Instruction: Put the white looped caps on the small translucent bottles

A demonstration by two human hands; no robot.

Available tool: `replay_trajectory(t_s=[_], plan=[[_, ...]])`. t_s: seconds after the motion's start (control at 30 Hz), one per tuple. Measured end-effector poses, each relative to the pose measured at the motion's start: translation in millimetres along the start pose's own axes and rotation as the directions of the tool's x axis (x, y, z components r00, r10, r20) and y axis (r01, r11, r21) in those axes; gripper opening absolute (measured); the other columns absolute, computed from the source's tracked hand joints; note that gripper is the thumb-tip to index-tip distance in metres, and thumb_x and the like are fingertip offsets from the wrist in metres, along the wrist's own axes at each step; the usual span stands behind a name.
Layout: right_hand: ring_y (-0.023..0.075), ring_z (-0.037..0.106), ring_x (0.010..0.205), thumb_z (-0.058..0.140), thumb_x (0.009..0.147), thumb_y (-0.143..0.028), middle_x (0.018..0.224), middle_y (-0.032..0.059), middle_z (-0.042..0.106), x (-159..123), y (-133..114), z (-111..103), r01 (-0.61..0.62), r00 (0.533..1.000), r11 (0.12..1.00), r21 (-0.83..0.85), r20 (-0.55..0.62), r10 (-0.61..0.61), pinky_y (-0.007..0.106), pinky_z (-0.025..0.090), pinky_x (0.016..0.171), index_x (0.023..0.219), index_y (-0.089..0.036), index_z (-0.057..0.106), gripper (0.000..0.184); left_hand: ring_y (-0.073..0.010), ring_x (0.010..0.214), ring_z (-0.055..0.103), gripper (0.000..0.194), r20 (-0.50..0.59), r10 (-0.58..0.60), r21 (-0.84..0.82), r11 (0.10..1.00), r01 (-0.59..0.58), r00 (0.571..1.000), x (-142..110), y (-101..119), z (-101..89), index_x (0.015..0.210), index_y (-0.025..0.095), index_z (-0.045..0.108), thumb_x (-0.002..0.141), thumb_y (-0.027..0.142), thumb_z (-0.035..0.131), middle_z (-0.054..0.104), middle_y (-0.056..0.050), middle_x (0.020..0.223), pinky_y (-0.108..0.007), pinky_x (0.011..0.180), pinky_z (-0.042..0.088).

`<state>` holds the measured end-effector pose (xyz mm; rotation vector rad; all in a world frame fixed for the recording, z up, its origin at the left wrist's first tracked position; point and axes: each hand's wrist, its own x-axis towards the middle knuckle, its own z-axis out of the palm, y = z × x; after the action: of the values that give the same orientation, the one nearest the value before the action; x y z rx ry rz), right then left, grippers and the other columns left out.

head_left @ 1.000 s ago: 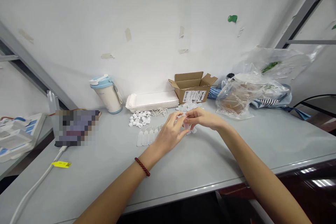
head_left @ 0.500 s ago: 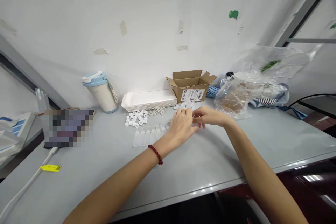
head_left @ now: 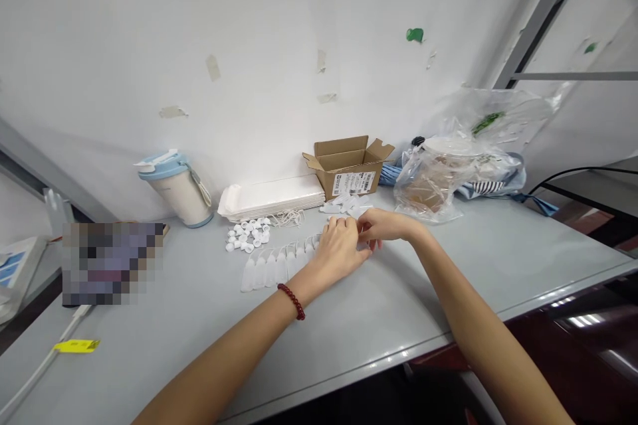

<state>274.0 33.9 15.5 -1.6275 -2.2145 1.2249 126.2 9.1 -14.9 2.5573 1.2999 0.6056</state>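
Observation:
My left hand (head_left: 341, 246), with a dark red bead bracelet (head_left: 293, 301) at its wrist, rests over the right end of a row of small translucent bottles (head_left: 272, 269). Its fingers curl downward and what they grip is hidden. Close against it, my right hand (head_left: 383, 226) has its fingers bent in towards the left fingers, and the thing between them cannot be made out. Thin white loops rise from the tops of the lined-up bottles. More translucent pieces (head_left: 343, 204) lie in a loose heap just behind my hands. White caps (head_left: 248, 234) are piled behind the row.
White strings (head_left: 288, 218) lie before a stack of flat white trays (head_left: 279, 196). An open cardboard box (head_left: 349, 169) stands against the wall. A tumbler (head_left: 177, 189) and a blurred-out device (head_left: 112, 262) with a white cable are left; a clear plastic bag (head_left: 433, 179) bulges right.
The view has turned slightly, so the table things sit further left in it. Both hands stay together at the row's right end, with only slight finger movement.

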Motion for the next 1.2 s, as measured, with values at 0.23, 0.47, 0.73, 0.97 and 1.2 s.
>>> replay_trajectory(t_s=[0.23, 0.47, 0.73, 0.97, 1.2], plan=[[0.0198, 0.066, 0.056, 0.057, 0.068, -0.019, 0.057, 0.0048, 0.066, 2, 1, 1, -0.002, 1.0, 1.0, -0.009, -0.01, 0.002, 0.027, 0.05, 0.05, 0.07, -0.014, 0.063, 0.008, -0.0319, 0.101, 0.052, 0.033, -0.025, 0.004, 0.025, 1.0, -0.003, 1.0, 0, -6, 4.1, 0.097, 0.012, 0.054, 0.075, 0.036, 0.063, 0.062, -0.014, 0.1, -0.04, 0.079, 0.046], [0.0203, 0.067, 0.059, 0.056, 0.069, -0.021, 0.061, 0.0076, 0.069, 3, 0, 2, -0.02, 0.999, 0.999, -0.034, 0.028, 0.021, 0.026, 0.051, 0.051, 0.071, -0.012, 0.062, 0.011, -0.031, 0.104, 0.051, 0.029, 0.053, -0.043, 0.02, 0.999, 0.042, 0.998, -5, -8, -1.8, 0.097, 0.013, 0.053, 0.077, 0.033, 0.059, 0.062, -0.014, 0.105, -0.04, 0.08, 0.045], [0.0195, 0.067, 0.062, 0.055, 0.074, -0.028, 0.065, 0.0097, 0.07, 1, -1, 1, -0.026, 0.999, 0.998, -0.052, 0.036, 0.028, 0.025, 0.05, 0.053, 0.066, -0.012, 0.06, 0.018, -0.0312, 0.112, 0.048, 0.042, 0.051, -0.015, 0.002, 1.0, 0.014, 0.999, -10, -16, -9.9, 0.107, 0.014, 0.053, 0.076, 0.041, 0.062, 0.059, -0.013, 0.115, -0.042, 0.088, 0.043], [0.0175, 0.064, 0.058, 0.05, 0.083, -0.028, 0.067, 0.0094, 0.069, 1, 2, -3, -0.067, 0.984, 0.988, -0.136, -0.172, 0.043, 0.024, 0.044, 0.05, 0.075, -0.012, 0.06, 0.021, -0.0238, 0.103, 0.055, 0.018, -0.268, -0.114, -0.121, 0.989, 0.084, 0.957, -26, -52, -36.0, 0.1, 0.017, 0.056, 0.086, 0.023, 0.047, 0.065, -0.008, 0.104, -0.04, 0.089, 0.045], [0.0201, 0.06, 0.089, 0.051, 0.086, -0.015, 0.098, 0.0099, 0.068, 23, 0, 15, -0.035, 0.782, 0.9, -0.434, -0.573, -0.246, 0.026, 0.041, 0.069, 0.097, -0.015, 0.063, 0.017, -0.0254, 0.094, 0.056, 0.019, -0.36, -0.15, 0.012, 0.986, 0.165, 0.921, -37, -94, -43.3, 0.087, 0.017, 0.06, 0.08, 0.01, 0.042, 0.067, -0.007, 0.092, -0.041, 0.085, 0.046]])
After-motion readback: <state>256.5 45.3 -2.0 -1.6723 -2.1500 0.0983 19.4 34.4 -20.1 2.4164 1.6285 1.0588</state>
